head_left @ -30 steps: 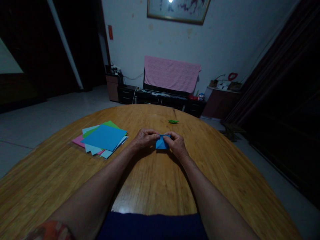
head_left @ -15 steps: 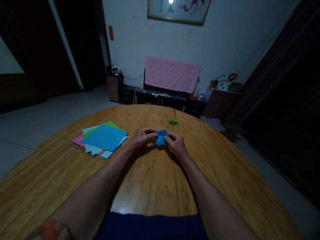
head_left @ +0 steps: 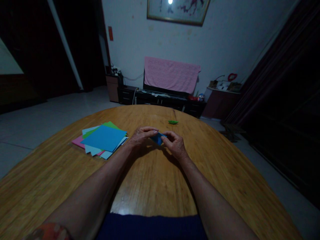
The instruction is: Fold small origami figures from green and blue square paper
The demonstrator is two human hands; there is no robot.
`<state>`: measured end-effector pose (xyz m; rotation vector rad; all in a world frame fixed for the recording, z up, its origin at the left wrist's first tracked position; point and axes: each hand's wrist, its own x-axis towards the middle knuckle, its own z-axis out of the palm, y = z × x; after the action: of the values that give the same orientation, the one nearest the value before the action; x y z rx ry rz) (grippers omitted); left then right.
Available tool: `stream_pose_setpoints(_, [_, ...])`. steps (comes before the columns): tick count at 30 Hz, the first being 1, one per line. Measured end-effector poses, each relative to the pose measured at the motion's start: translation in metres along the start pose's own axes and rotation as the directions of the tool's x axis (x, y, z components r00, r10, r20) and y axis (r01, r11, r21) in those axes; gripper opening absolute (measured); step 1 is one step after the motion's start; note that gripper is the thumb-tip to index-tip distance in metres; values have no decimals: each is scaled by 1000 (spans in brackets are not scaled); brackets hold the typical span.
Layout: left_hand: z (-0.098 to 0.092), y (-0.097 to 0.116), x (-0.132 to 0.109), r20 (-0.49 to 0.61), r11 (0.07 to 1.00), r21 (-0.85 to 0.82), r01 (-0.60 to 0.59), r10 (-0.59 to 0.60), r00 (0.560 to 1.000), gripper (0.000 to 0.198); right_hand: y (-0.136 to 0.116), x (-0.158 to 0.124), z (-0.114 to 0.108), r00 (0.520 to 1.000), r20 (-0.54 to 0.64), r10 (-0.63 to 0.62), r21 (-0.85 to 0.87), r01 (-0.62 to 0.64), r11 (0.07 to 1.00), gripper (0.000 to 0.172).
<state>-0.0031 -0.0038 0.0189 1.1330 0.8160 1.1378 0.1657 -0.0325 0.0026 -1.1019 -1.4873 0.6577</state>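
A small folded piece of blue paper (head_left: 158,138) is held just above the wooden table (head_left: 155,180), pinched from both sides. My left hand (head_left: 142,136) grips its left edge with closed fingers. My right hand (head_left: 175,143) grips its right edge, fingers curled over it. Most of the blue paper is hidden between the fingers. A stack of coloured paper sheets (head_left: 102,139), with a blue sheet on top and green, pink and pale blue below, lies on the table to the left of my left hand.
A small green folded paper object (head_left: 173,122) lies on the table beyond my hands. Behind the table stands a low dark cabinet (head_left: 160,98) with a pink cloth (head_left: 171,74) draped over a screen. The room is dim.
The blue paper was pressed flat on the table, then lifted and turned; now it lies lower and flatter between my fingers, showing less of its face. My hands stay close together.
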Motion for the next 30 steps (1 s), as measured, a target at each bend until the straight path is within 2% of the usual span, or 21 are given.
stream_pose_setpoints(3, [0, 1, -3, -7, 996, -65, 61, -61, 998, 31, 0, 0, -2, 1000, -14, 9, 25, -9, 1000, 28])
stream_pose_setpoints(7, [-1, 3, -5, -7, 992, -94, 86, -87, 996, 35, 1, 2, -2, 998, -63, -30, -18, 29, 999, 27])
stream_pose_setpoints(10, [-2, 2, -6, 16, 985, -135, 107, -105, 994, 39, 0, 2, -1, 988, -83, -128, -115, 118, 986, 22])
stream_pose_setpoints(13, [-2, 2, -9, 40, 981, -158, 115, -110, 993, 39, -1, 2, -1, 959, -89, -269, -243, 241, 940, 19])
stream_pose_setpoints(16, [-2, 4, -8, 58, 994, -64, 85, -81, 995, 33, -1, 2, -2, 940, -60, -336, -320, 301, 898, 18])
stream_pose_setpoints(20, [-2, 6, 1, 109, 991, 132, -36, 22, 994, 20, 0, 2, -1, 942, -1, -334, -345, 314, 885, 18])
stream_pose_setpoints(23, [-1, 4, 3, 155, 981, 164, -103, 77, 985, 16, 1, 1, 0, 949, 2, -315, -311, 300, 902, 18])
stream_pose_setpoints(26, [1, 0, -1, 111, 1000, 27, -10, 7, 994, 22, 4, 1, 1, 963, -2, -271, -268, 260, 928, 18])
stream_pose_setpoints(28, [3, -4, -5, 69, 991, -120, 67, -59, 996, 30, 6, 0, 1, 969, 14, -245, -258, 241, 936, 19])
stream_pose_setpoints(30, [4, -8, -7, 54, 975, -196, 106, -97, 994, 34, 8, 0, 1, 973, 34, -230, -262, 231, 937, 19])
